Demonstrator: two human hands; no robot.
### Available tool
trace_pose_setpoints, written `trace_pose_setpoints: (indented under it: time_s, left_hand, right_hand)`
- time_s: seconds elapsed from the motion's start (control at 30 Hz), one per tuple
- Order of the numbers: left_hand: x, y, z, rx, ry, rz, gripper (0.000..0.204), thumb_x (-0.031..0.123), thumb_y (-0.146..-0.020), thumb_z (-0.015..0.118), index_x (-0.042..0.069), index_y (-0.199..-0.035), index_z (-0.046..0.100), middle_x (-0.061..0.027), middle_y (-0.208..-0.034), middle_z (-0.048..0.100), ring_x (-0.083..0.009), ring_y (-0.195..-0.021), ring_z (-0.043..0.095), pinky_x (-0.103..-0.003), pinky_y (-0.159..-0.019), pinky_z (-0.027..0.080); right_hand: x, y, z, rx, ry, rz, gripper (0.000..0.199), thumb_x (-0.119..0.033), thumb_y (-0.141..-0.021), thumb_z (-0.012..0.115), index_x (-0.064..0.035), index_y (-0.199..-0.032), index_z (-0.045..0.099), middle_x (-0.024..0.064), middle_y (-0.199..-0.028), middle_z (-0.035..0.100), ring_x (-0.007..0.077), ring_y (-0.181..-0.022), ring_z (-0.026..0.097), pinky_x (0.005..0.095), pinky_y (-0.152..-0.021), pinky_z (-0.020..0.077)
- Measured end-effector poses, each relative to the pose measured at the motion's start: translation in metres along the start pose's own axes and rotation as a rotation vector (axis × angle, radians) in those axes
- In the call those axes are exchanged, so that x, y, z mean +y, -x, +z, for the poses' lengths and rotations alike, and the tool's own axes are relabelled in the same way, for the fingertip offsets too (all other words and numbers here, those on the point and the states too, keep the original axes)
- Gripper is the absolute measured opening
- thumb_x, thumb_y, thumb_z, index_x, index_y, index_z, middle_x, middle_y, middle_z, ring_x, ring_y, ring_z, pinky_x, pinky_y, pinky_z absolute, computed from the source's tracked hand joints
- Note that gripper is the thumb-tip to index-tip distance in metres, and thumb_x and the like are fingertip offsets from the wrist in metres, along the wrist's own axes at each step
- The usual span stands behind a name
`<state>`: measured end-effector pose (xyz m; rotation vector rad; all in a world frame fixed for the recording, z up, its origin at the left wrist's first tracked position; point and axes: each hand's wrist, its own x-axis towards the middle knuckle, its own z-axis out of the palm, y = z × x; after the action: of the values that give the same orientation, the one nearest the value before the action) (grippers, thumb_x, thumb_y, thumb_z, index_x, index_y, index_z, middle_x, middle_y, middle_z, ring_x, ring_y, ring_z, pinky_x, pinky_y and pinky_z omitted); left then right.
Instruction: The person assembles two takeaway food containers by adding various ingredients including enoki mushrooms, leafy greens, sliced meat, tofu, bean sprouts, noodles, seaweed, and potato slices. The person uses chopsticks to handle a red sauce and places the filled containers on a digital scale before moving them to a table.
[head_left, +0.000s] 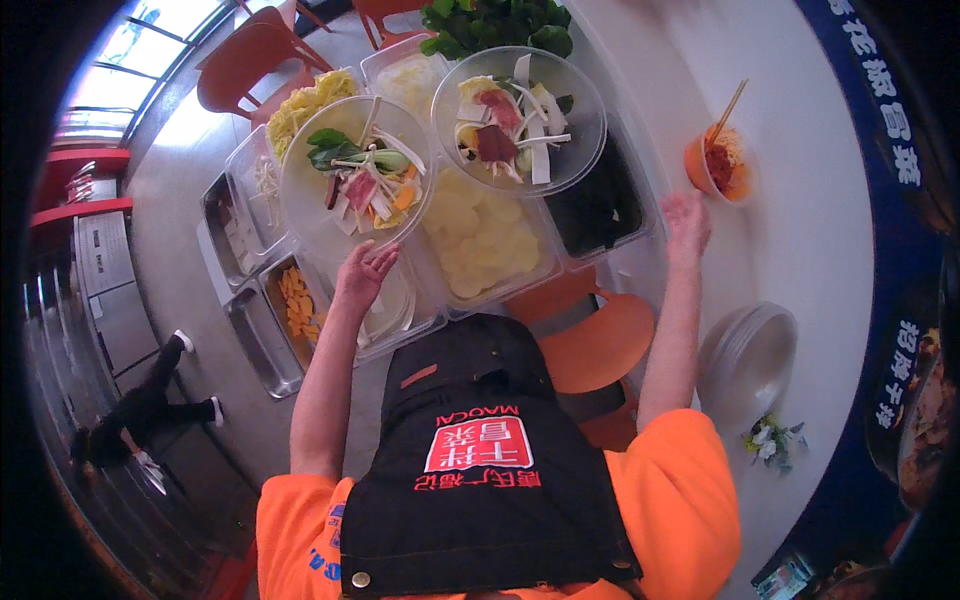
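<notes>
My left hand (368, 272) is at the near rim of a clear round bowl (300, 215), fingers apart; whether it touches the rim I cannot tell. That bowl holds greens, enoki mushrooms, pink meat slices and carrot slices. A second clear bowl (590, 150), to its right, holds similar vegetables, white strips and dark red slices. My right hand (687, 225) hovers over the white table with fingers loosely bent and nothing visible in them. Just beyond it stands an orange bowl (700, 168) with red sauce, shredded topping and chopsticks (728, 108).
Below the bowls are trays of potato slices (485, 235), dark seaweed-like strips (598, 205) and carrot pieces (295, 300). Leafy greens (500, 25) sit at the back. Stacked clear bowls (750, 355) and flowers (770, 440) are at right. An orange chair (595, 345) is close by; a person (140, 410) is far left.
</notes>
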<state>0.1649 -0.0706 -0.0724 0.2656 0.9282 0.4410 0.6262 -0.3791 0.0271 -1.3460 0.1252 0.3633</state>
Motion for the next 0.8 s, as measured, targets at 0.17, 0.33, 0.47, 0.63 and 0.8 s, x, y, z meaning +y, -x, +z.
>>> trace_pose_setpoints:
  time_s: [0.17,0.33,0.47,0.63,0.8]
  left_hand:
    - [0.001,0.018,0.008,-0.035,0.031,-0.068,0.039,0.020,-0.093,0.056,-0.006,-0.117,0.041,-0.0274,-0.106,0.060,-0.0342,-0.099,0.063,-0.040,-0.090,0.054]
    - [-0.003,0.061,0.038,-0.016,-0.171,-0.091,0.038,0.019,-0.092,0.059,-0.004,-0.119,0.044,-0.0241,-0.099,0.064,-0.0312,-0.088,0.067,-0.038,-0.081,0.056]
    - [-0.002,0.097,0.084,-0.181,-0.382,-0.023,0.039,0.015,-0.092,0.059,-0.003,-0.124,0.047,-0.0193,-0.096,0.065,-0.0246,-0.081,0.067,-0.033,-0.074,0.056]
    - [0.007,0.116,0.152,-0.391,-0.683,0.190,0.044,0.011,-0.090,0.061,-0.003,-0.129,0.047,-0.0131,-0.094,0.065,-0.0161,-0.074,0.064,-0.027,-0.065,0.052]
    - [0.029,0.107,0.201,-0.459,-0.850,0.560,0.052,0.013,-0.087,0.068,0.000,-0.132,0.046,-0.0035,-0.085,0.060,-0.0090,-0.075,0.060,-0.022,-0.064,0.048]
  right_hand:
    - [-0.028,-0.067,-0.040,0.258,-0.047,0.044,0.034,-0.027,-0.088,0.063,0.0028,-0.097,0.048,0.0116,-0.083,0.050,0.0276,-0.085,0.058,0.0448,-0.079,0.0548]
    - [-0.024,-0.113,-0.062,0.156,-0.120,0.039,0.020,-0.012,-0.087,0.054,0.0069,-0.089,0.047,0.0240,-0.106,0.055,0.0406,-0.095,0.060,0.0515,-0.080,0.0573]
    - [-0.035,-0.088,-0.049,0.240,-0.148,0.011,0.010,0.000,-0.085,0.049,0.0097,-0.089,0.049,0.0260,-0.107,0.055,0.0436,-0.091,0.062,0.0518,-0.080,0.0595]
    - [-0.049,0.038,0.006,0.023,0.035,-0.119,0.011,-0.003,-0.087,0.054,0.0041,-0.078,0.052,0.0193,-0.098,0.061,0.0339,-0.085,0.066,0.0431,-0.078,0.0596]
    - [-0.020,0.153,0.076,-0.307,0.223,-0.027,0.006,-0.011,-0.088,0.060,-0.0063,-0.084,0.059,0.0034,-0.082,0.059,0.0153,-0.075,0.060,0.0321,-0.071,0.0559]
